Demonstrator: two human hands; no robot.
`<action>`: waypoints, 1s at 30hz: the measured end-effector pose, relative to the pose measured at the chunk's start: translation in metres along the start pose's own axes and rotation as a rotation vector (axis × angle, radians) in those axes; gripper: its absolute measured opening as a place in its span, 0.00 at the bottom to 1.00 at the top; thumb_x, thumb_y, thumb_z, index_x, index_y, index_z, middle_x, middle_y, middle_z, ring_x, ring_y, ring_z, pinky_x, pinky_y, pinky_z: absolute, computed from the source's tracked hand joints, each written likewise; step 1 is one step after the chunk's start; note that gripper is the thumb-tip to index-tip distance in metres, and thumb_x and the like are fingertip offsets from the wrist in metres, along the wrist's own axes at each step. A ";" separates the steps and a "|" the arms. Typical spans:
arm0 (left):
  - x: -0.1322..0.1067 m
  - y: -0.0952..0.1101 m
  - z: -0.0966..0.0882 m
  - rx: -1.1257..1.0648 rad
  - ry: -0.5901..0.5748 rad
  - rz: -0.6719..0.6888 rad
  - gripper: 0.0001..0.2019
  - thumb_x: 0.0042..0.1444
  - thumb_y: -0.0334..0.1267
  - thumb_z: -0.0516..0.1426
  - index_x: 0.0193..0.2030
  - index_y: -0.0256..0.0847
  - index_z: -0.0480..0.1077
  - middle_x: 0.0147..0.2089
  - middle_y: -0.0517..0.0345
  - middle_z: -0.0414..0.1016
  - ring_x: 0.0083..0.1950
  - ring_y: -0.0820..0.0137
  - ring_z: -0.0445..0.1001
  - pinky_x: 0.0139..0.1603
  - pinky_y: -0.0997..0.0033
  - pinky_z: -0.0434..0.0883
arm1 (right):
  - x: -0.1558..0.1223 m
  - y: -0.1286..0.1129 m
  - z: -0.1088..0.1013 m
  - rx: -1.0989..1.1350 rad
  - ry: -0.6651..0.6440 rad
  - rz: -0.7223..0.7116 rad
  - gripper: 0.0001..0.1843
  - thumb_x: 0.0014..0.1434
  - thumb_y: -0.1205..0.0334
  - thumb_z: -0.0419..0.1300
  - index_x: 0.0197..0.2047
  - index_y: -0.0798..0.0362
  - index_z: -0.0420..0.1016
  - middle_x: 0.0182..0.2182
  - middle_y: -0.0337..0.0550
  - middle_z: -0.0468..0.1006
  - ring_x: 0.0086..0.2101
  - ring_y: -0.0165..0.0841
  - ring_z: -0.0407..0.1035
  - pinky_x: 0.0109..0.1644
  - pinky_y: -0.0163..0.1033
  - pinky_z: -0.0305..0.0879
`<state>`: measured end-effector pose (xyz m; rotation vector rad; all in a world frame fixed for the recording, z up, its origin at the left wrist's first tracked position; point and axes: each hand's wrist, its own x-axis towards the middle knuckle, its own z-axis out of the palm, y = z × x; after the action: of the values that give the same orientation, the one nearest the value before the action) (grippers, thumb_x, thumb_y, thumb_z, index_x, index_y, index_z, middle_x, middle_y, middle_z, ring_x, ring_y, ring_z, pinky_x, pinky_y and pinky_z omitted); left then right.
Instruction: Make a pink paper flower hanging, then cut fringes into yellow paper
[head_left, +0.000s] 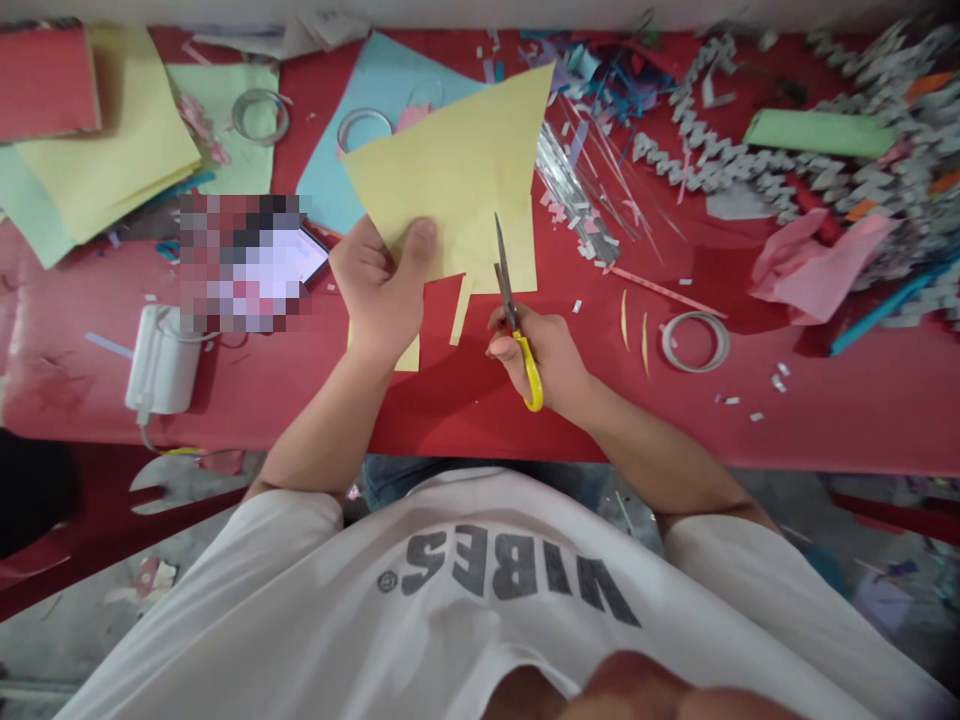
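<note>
While the left hand (379, 290) pinches the yellow paper (450, 180) near its bottom edge, the right hand (532, 358) grips the scissors (516, 330), their thin blades (502, 270) over the paper, whose long side points straight ahead.

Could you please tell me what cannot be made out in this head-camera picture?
Phone screen: blurred by a mosaic patch, head view.
Pivot of the yellow-handled scissors: hidden by the right hand, head view.
Left hand fingertips: hidden under the yellow paper, head view.
Paper garland: cut off by the right edge, head view.
</note>
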<state>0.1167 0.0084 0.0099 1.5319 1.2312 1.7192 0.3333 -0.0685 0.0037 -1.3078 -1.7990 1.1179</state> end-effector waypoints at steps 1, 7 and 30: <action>0.000 0.001 0.000 -0.005 -0.001 0.000 0.20 0.70 0.57 0.68 0.35 0.44 0.78 0.30 0.60 0.73 0.28 0.72 0.68 0.32 0.67 0.69 | 0.000 -0.001 -0.001 -0.001 -0.002 0.009 0.46 0.65 0.12 0.51 0.47 0.52 0.76 0.29 0.43 0.80 0.28 0.37 0.75 0.36 0.41 0.64; -0.003 0.005 0.003 -0.040 -0.002 -0.031 0.21 0.68 0.59 0.69 0.35 0.44 0.74 0.33 0.60 0.72 0.37 0.66 0.78 0.39 0.65 0.77 | 0.001 -0.004 -0.002 -0.003 -0.011 0.052 0.49 0.63 0.10 0.50 0.47 0.52 0.76 0.28 0.43 0.79 0.30 0.39 0.77 0.37 0.41 0.67; -0.006 -0.002 0.004 0.017 -0.037 -0.027 0.23 0.69 0.61 0.67 0.36 0.44 0.72 0.34 0.59 0.71 0.35 0.69 0.71 0.37 0.65 0.74 | 0.002 -0.003 -0.001 0.069 0.025 0.054 0.41 0.65 0.15 0.56 0.39 0.49 0.73 0.26 0.42 0.78 0.28 0.37 0.75 0.34 0.41 0.69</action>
<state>0.1211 0.0052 0.0051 1.5431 1.2448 1.6598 0.3324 -0.0670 0.0066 -1.3305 -1.7016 1.1773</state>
